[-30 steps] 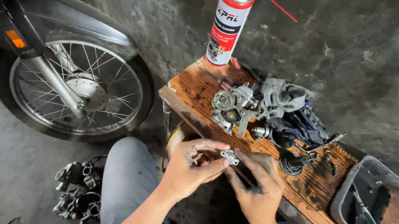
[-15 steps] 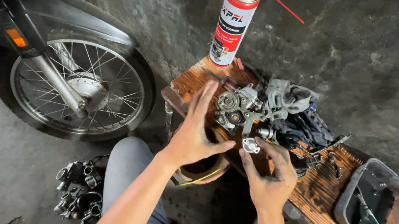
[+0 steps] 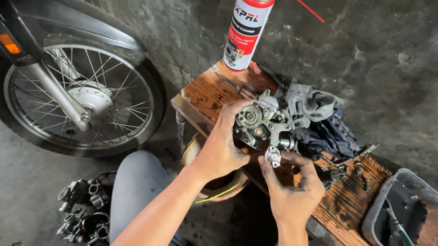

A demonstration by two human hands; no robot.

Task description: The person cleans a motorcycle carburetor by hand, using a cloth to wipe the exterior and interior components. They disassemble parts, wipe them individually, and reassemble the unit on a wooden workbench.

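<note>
One carburetor body (image 3: 262, 125) on the wooden bench (image 3: 345, 205), gripped by the left hand (image 3: 222, 146); the right hand (image 3: 293, 186) pinches one small metal fitting (image 3: 272, 155) just below it — its underside hidden. One spray can (image 3: 249, 23) stands beyond. Half a second ago the left hand was only reaching.
</note>
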